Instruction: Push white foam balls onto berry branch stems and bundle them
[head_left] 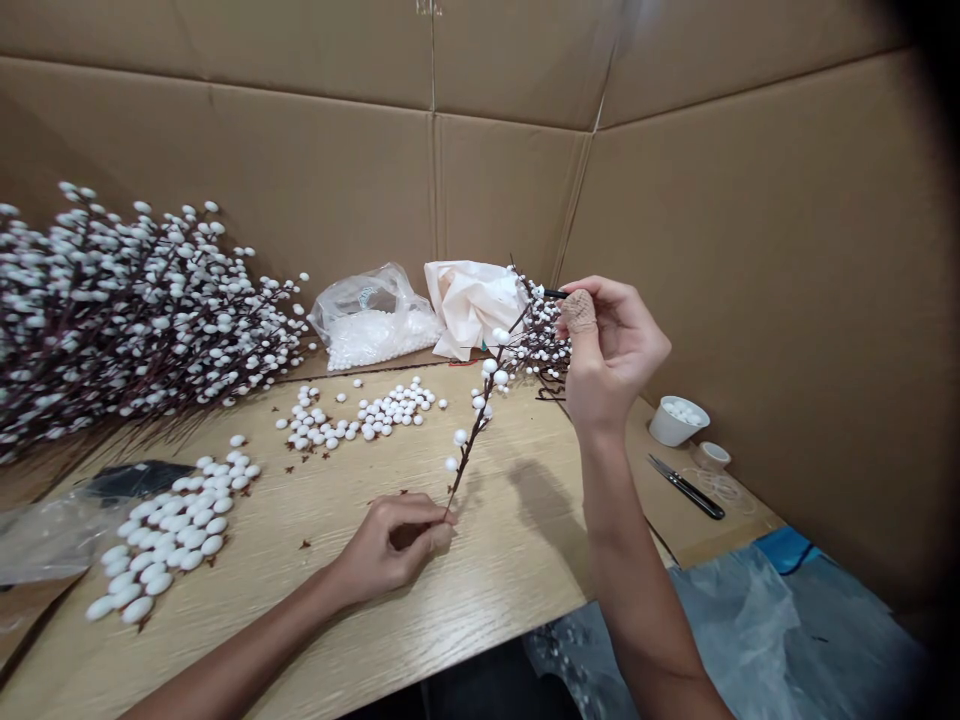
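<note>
My left hand (405, 540) is closed above the table, its fingertips pinching the thin lower end of an artificial berry branch (471, 437). The branch slants up to the right, with white berries along its dark brown stem. Higher up on the right, my right hand (611, 345) is closed, with a tan wrap (579, 312) around its thumb. From its fingertips juts a thin black stick-like piece (553, 293), whose kind I cannot make out. Loose white berries lie in a near group (180, 525) and a far group (382, 412) on the tabletop (360, 620).
Many berry branches (142, 310) are heaped at left; a smaller bunch (544, 335) lies behind the right hand. Further back are a bag of white beads (375, 330) and crumpled paper (472, 300). At right lie a white cup (677, 422), tape roll (712, 456) and black-handled snips (694, 492).
</note>
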